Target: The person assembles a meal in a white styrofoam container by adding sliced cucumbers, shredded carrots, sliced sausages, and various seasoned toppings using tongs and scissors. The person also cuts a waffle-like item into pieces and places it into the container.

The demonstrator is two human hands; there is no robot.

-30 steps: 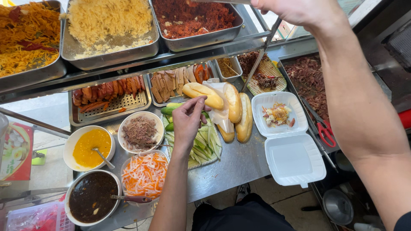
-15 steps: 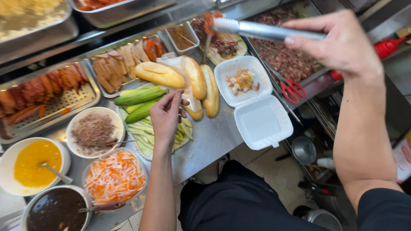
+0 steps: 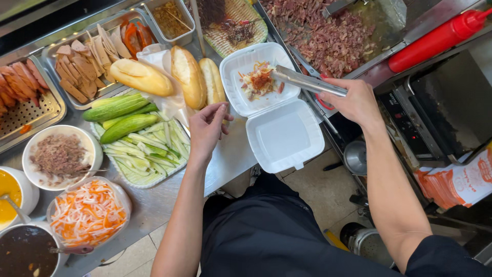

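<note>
My right hand [image 3: 354, 102] grips metal tongs [image 3: 306, 82] whose tips rest over the food pile [image 3: 260, 81] in an open white foam box [image 3: 271, 110] on the steel counter. My left hand [image 3: 207, 128] hovers beside the box with its fingers loosely curled and nothing in it. It is just below the baguettes [image 3: 188, 77] and to the right of a tray of sliced and whole cucumbers [image 3: 138, 149].
Behind the box are a griddle of chopped meat [image 3: 328, 36], a red squeeze bottle [image 3: 435, 38], and trays of sliced cold cuts [image 3: 87, 56]. At left stand bowls of shredded meat [image 3: 59, 156], pickled carrot and radish [image 3: 88, 213], yellow sauce [image 3: 9, 190] and dark sauce [image 3: 25, 251].
My right hand has lowered the tongs from above the meat griddle down to the food in the foam box. My left hand drew back from the cucumbers toward the box.
</note>
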